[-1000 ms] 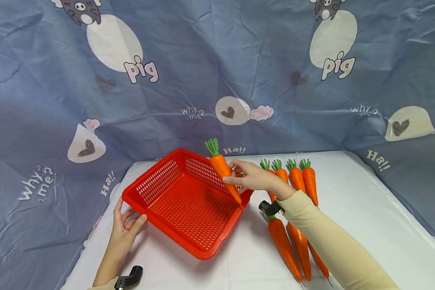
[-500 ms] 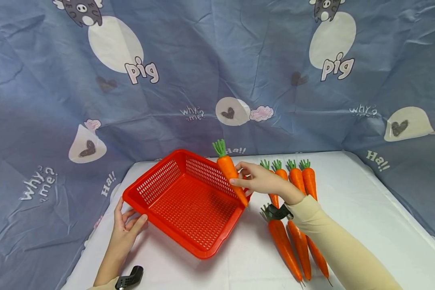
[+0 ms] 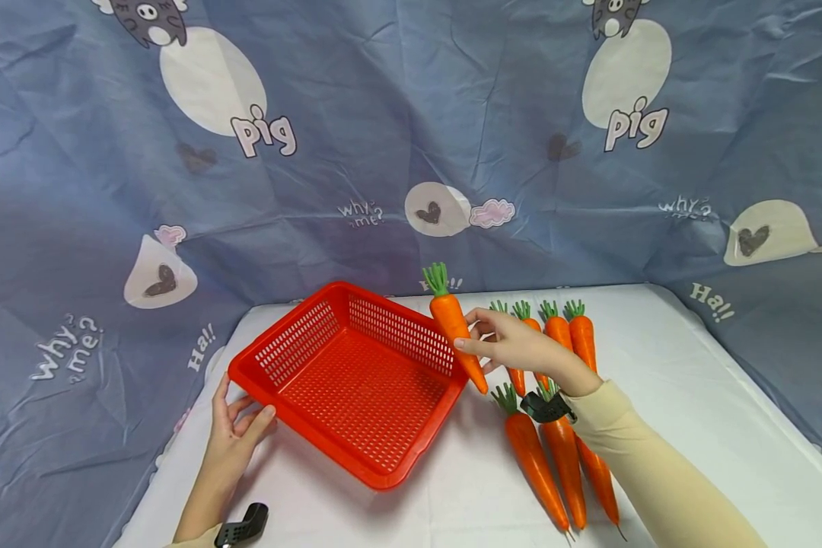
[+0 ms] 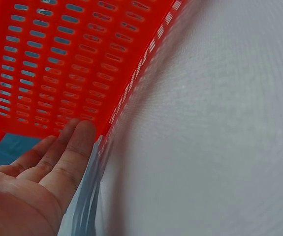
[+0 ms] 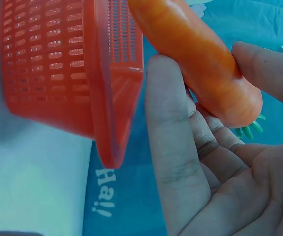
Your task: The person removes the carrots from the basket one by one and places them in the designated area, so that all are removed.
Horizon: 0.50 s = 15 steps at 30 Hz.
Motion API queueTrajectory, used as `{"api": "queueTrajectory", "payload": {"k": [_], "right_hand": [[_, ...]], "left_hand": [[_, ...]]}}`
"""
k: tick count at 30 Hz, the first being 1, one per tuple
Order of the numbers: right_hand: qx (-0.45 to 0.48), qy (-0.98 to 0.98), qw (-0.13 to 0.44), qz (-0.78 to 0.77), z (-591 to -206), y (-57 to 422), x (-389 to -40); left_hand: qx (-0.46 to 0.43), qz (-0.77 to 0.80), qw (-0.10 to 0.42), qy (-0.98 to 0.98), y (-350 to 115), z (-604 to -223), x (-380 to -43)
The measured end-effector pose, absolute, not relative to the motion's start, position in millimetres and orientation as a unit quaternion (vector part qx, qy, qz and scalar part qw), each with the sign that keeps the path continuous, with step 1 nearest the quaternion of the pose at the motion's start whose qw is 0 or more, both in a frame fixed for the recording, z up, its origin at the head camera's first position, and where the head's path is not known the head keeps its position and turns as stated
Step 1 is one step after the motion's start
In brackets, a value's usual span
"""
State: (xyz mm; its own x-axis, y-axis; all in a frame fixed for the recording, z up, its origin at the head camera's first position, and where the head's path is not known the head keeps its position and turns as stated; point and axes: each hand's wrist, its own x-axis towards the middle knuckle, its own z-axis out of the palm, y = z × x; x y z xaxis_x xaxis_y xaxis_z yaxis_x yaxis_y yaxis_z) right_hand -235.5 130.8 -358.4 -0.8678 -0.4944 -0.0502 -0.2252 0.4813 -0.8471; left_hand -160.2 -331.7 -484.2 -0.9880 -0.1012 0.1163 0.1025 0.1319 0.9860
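Observation:
An orange carrot [image 3: 450, 320] with green stubby leaves is pinched between the thumb and fingers of my right hand [image 3: 510, 344], tilted with its tip down. It hangs by the right corner of a red plastic basket [image 3: 301, 430]; the right wrist view shows the carrot [image 5: 200, 59] apart from the basket's rim [image 5: 102, 88]. My left hand [image 3: 233, 426] holds the basket's left corner, thumb near the rim. Fingertips [image 4: 84, 132] touch the perforated outer wall in the left wrist view. No carrot shows inside the basket.
Several carrots lie right of the basket in two rows: a back row [image 3: 584, 335], partly behind my right hand, and a front row [image 3: 537, 464]. My right forearm [image 3: 651, 464] crosses over some. Beneath is a white tablecloth [image 3: 685, 365]; a blue printed cloth [image 3: 356, 137] rises behind.
My right hand has moved right with the carrot, from over the basket's right part to its right corner. The left hand and the basket have stayed in place.

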Motion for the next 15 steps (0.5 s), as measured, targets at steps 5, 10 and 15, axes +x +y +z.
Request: {"api": "queueTrajectory", "payload": {"k": [5, 10, 15], "right_hand": [[-0.204, 0.845, 0.143, -0.473, -360.6, 141.2, -230.0], [-0.195, 0.847, 0.142, -0.474, -361.8, 151.2, -225.2], [-0.18, 0.846, 0.143, -0.482, -363.6, 161.7, -222.6]], "left_hand": [[0.001, -0.659, 0.077, -0.748, -330.9, -483.0, -159.3], [0.006, -0.656, 0.075, -0.751, -330.3, -482.1, -159.0], [0.006, -0.655, 0.076, -0.751, -330.6, -482.9, -159.0]]}}
